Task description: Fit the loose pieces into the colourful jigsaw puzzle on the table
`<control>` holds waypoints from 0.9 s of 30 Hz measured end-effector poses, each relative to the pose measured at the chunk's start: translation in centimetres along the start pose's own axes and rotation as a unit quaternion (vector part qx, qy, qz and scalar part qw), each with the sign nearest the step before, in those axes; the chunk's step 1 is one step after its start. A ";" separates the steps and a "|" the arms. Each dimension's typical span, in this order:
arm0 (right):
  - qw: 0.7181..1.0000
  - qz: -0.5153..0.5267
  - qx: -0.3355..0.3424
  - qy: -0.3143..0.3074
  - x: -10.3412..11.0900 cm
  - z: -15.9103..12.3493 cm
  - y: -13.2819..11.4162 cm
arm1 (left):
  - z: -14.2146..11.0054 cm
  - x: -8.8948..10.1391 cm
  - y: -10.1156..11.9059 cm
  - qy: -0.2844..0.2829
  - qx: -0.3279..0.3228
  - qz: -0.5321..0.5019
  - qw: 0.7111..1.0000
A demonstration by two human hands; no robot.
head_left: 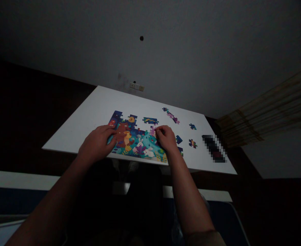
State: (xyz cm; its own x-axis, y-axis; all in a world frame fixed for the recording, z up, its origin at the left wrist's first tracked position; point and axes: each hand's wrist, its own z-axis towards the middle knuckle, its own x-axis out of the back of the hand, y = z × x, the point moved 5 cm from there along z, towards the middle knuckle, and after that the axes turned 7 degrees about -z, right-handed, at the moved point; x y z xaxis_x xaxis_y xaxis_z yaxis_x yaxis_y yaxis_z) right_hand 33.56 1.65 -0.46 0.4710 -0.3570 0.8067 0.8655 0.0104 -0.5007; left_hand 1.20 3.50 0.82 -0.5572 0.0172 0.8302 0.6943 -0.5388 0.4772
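A partly assembled jigsaw puzzle [140,140] lies near the front edge of the white table, showing a bear, white rabbits and plants. Over its left edge rests my left hand [97,141], fingers stretched out and touching the pieces. My right hand [166,137] is closed in a pinch at the puzzle's upper right, on a pink puzzle piece [152,131]. The fingertips partly cover that piece, and I cannot tell whether it is fully seated. Just above the puzzle lies a joined blue strip of pieces [150,120] with a yellow shape.
Loose pink pieces [173,117] lie toward the back of the table [73,131]. More pieces are at the right, among them a blue piece [192,126] and a multicoloured piece [192,143]. A pixelated dark object [214,148] sits near the right edge. A wall [165,61] stands behind.
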 end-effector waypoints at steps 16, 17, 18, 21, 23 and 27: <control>1.000 -0.009 -0.001 -0.009 0.0 0.0 0.0 | 0.0 -0.1 0.0 -0.005 0.002 0.004 1.000; 1.000 -0.011 -0.001 -0.010 0.0 0.0 0.0 | 0.0 -0.1 -0.1 -0.006 0.001 0.008 1.000; 1.000 -0.011 -0.001 -0.009 0.0 0.0 0.0 | 0.0 -0.1 -0.1 -0.006 0.001 0.011 1.000; 1.000 -0.004 0.000 -0.001 -0.1 0.0 0.1 | 0.0 -0.2 -0.1 -0.004 -0.002 0.008 1.000; 1.000 0.002 0.005 0.003 -0.1 0.0 0.2 | 0.0 -0.1 -0.1 -0.001 -0.002 0.001 1.000; 1.000 0.004 0.012 0.005 -0.1 0.0 0.1 | 0.1 0.0 0.0 0.002 0.005 -0.008 1.000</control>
State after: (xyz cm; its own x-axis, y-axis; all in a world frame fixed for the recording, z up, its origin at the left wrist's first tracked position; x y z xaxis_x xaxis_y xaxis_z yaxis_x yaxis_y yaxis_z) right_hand 33.61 1.69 -0.55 0.4770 -0.3664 0.7989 0.8651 0.0351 -0.5004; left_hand 1.24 3.57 0.86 -0.5692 0.0227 0.8219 0.6900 -0.5304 0.4925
